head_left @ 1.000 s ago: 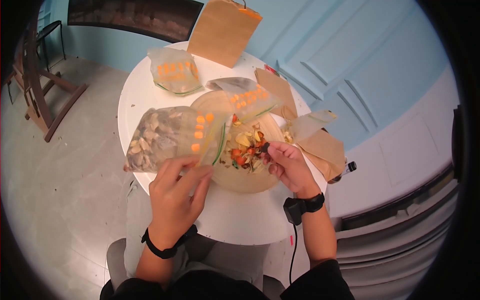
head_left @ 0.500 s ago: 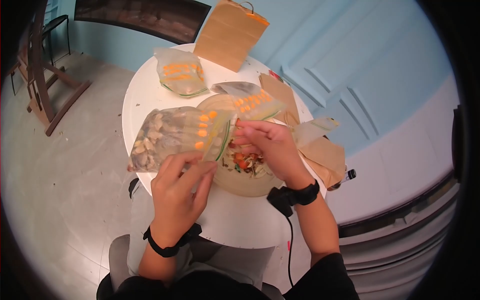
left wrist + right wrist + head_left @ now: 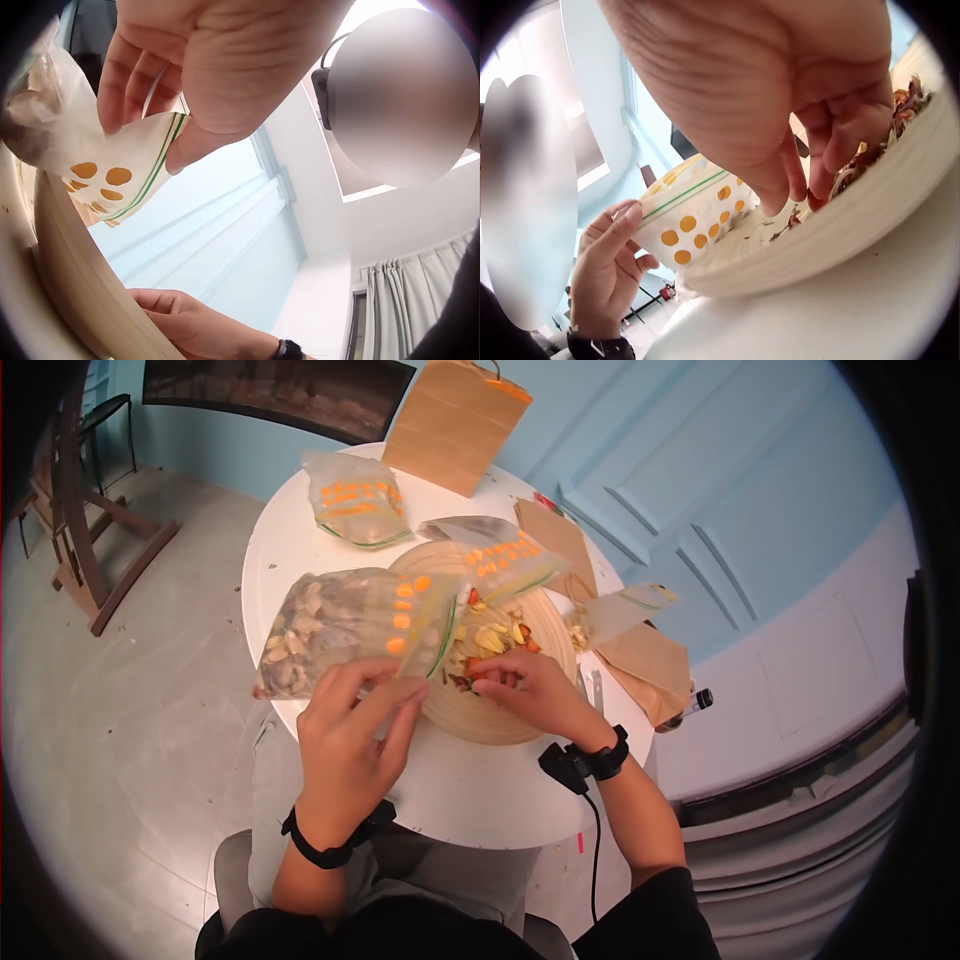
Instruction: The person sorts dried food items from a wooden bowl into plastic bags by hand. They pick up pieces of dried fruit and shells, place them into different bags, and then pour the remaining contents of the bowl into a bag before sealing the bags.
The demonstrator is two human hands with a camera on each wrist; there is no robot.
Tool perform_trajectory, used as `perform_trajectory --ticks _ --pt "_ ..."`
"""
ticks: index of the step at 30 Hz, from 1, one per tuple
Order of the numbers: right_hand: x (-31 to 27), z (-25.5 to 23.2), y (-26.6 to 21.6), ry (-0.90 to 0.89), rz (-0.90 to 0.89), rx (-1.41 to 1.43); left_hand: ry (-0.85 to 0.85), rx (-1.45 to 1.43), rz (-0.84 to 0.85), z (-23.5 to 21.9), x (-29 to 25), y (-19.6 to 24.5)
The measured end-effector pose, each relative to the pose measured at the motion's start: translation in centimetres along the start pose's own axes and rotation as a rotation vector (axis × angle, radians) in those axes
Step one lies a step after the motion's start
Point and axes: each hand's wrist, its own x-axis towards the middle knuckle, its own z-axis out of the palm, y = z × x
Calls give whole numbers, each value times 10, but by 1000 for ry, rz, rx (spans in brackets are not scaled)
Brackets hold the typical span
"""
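Observation:
My left hand (image 3: 355,735) pinches the edge of a clear zip bag (image 3: 330,620) between thumb and fingers. The bag lies on its side, its body full of pale brown chunks, with orange dots near the green-lined mouth (image 3: 686,199). My right hand (image 3: 535,695) reaches down over a round wooden board (image 3: 485,732). On the board sits a pile of dried red, yellow and brown pieces (image 3: 490,640). In the right wrist view the bent fingers (image 3: 844,139) are right at these pieces, with a gap beside the thumb.
Two more dotted zip bags, one at the back left (image 3: 355,505) and one overlapping the board's far side (image 3: 500,560), lie on the white table (image 3: 470,810). A brown paper bag (image 3: 455,430) stands behind. Folded brown paper (image 3: 645,670) and a clear pouch (image 3: 625,610) lie right.
My right hand held a small dark piece over the board, moved left to the bag's mouth, and is now back down at the pile without that piece showing. The left hand kept its pinch.

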Motion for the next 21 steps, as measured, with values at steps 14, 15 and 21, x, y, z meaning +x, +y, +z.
perform_trajectory --ticks 14,15,21 --pt "14 3 -35 200 53 392 6 5 50 -3 -1 -5" --pt "17 6 -41 195 31 421 6 8 59 -1 -1 -5" --pt "25 0 -36 378 -28 80 2 20 44 -6 -3 -4"
